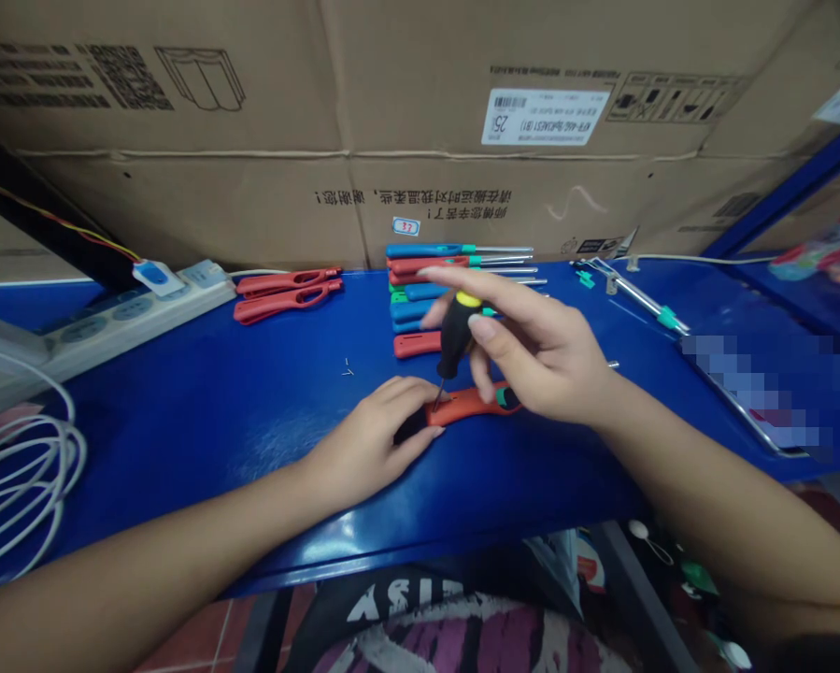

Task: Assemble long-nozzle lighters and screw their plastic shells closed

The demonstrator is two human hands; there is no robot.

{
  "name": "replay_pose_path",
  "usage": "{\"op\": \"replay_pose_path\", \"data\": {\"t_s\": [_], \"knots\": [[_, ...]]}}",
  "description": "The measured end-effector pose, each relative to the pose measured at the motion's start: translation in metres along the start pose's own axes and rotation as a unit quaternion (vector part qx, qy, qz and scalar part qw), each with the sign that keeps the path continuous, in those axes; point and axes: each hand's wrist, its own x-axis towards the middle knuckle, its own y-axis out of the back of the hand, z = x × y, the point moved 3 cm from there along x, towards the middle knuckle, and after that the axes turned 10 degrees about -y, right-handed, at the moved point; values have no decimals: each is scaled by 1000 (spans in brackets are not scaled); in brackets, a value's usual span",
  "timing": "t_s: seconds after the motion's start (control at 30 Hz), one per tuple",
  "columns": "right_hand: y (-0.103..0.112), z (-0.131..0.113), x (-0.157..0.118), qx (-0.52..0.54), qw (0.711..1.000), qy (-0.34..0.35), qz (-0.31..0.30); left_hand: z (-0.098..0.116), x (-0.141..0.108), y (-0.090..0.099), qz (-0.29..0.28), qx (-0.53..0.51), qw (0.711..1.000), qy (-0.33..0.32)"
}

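Note:
My left hand (374, 435) grips the left end of an orange-red plastic handle (472, 405) that lies on the blue table, fingers and thumb on either side of it. My right hand (542, 346) is closed around a black screwdriver (454, 341) with a yellow end cap. The screwdriver stands nearly upright, its tip down at the handle close to my left fingertips. A green and black piece shows at the handle's right part, partly under my right hand. Any screw under the tip is too small to make out.
Behind my right hand lies a stack of red, blue and green handles with metal rods (426, 250). Two red handle parts (290, 294) and a few tiny screws (348, 371) lie leftward. A power strip (129, 318), coiled white cable (23, 486), metal-framed item (626, 285) and cardboard boxes (251, 206) surround them.

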Motion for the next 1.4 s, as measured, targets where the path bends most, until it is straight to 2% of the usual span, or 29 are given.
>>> {"op": "replay_pose_path", "data": {"t_s": [0.13,0.2,0.3,0.33,0.47,0.63,0.8,0.93,1.1,1.27,1.4], "knots": [[5,0,0,-55,997,42,39,1,0,1,0,5,1000,0],[7,0,2,-67,997,43,13,1,1,1,-2,0,1000,-1],[7,2,4,-26,998,17,-50,0,0,1,-5,-6,1000,2],[7,3,4,-19,999,15,-48,0,0,1,-8,-7,1000,4],[7,2,4,-51,997,45,22,-1,0,0,-11,-7,1000,2],[2,-1,1,6,1000,6,-17,-1,0,0,-11,-10,1000,2],[4,-10,-2,-61,995,49,67,0,0,0,-5,-1,1000,-3],[1,-8,1,-19,1000,6,10,-1,-1,0,-10,-6,1000,3],[4,-7,-1,-46,996,55,58,-2,0,0,-7,-4,1000,-4],[-4,-5,-1,-3,999,18,-38,-2,-1,-1,-8,-5,1000,1],[-1,-9,-2,-53,995,78,33,-2,-1,-1,-8,-5,1000,-2]]}}
